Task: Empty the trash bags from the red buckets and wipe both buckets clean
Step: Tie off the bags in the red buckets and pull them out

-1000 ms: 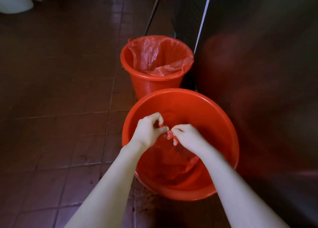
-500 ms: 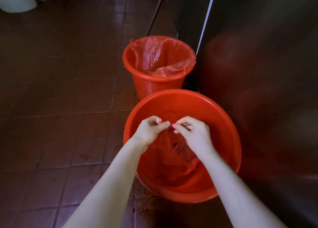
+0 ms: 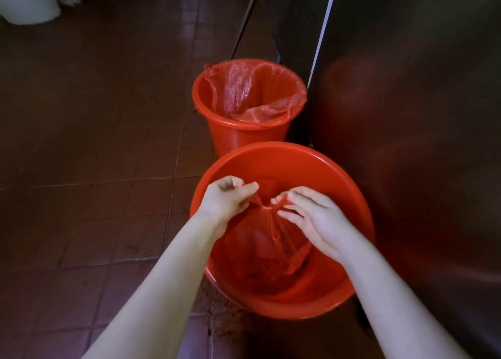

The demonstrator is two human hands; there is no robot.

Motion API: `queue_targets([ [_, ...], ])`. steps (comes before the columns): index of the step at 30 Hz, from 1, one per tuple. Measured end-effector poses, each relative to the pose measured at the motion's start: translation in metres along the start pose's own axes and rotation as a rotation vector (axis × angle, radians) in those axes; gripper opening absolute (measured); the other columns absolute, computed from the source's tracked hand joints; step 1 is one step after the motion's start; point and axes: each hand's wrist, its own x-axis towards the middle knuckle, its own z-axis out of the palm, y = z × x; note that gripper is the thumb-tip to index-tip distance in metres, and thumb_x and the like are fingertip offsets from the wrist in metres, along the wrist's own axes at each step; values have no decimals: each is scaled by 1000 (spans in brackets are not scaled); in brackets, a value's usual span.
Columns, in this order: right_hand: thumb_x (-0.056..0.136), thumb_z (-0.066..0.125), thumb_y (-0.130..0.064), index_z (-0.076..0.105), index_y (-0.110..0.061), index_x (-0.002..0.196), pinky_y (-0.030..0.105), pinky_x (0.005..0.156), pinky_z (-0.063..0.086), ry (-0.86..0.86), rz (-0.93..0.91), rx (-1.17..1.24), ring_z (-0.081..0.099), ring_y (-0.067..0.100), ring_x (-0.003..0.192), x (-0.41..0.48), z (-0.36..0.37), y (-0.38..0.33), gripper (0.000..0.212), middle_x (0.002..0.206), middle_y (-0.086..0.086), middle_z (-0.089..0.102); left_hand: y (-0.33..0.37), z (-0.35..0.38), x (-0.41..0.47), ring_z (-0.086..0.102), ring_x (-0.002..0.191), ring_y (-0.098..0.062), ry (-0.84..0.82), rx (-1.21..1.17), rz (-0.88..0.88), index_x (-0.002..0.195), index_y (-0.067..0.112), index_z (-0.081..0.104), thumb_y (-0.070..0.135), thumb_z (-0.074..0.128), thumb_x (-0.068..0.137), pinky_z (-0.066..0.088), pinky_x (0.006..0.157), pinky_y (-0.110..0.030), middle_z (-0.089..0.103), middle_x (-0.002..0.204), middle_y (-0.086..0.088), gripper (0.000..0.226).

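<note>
As hands [image 3: 226, 200] [image 3: 311, 219] pinch its neck, bag [image 3: 267, 243] stands upright.

big red bucket [image 3: 271, 148] on tiled floor [image 3: 95, 142]. Inside it: red trash bag [image 3: 268, 245], neck gathered to a knot. left hand [image 3: 226, 199] pinches one tail, right hand [image 3: 311, 217] pinches the other, its remaining fingers spread. Just behind the big red bucket: smaller red bucket [image 3: 244, 136], liner bag [image 3: 244, 87] draped over its rim. dark metal panel [image 3: 406, 115] on the right.
</note>
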Motion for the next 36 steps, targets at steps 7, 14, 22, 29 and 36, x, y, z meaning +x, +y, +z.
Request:
queue_targets([
  [7, 99, 53, -23, 55, -15, 74, 28, 59, 36, 14, 43, -147, 47, 16, 66, 6, 11, -4, 26, 71, 4, 52, 5, -4, -14, 46, 53, -6, -160, 258, 88, 67, 22, 52, 31, 72, 86, 38, 48, -19, 49, 59, 9, 29],
  [14, 99, 46, -37, 37, -27, 80, 33, 64, 39, -166, -282, -1343, 51, 15, 75, 16, 19, 7, 23, 80, -11, 44, 5, -23, -14, 58, 76, -19, -343, 1456, 897, 99, 18, 56, 28, 56, 95, 49, 62, -32, 53, 89, 5, 11],
  [22, 100, 47, -27, 53, -8, 107, 39, 91, 40, -160, -156, -1668, 54, 31, 108, 3, -44, 25, 22, 109, 11, 54, 3, -63, 1, 62, 84, -21, -288, 1610, 851, 99, 21, 59, 29, 54, 96, 45, 85, -32, 59, 94, 6, 10],
  [29, 99, 50, -26, 55, -9, 104, 39, 84, 46, -98, -84, -1601, 59, 32, 98, 4, -41, 15, 19, 106, 9, 56, 1, -75, -3, 60, 69, -18, -206, 1583, 810, 91, 20, 57, 25, 60, 93, 44, 74, -33, 58, 85, 7, 7],
  [36, 86, 68, -31, 63, -19, 109, 36, 93, 46, -44, -221, -1542, 56, 21, 106, -15, -34, 2, 26, 118, -6, 56, -9, -74, -27, 63, 91, -17, -166, 1394, 717, 91, 21, 69, 23, 73, 84, 45, 82, -38, 62, 100, 7, 8],
])
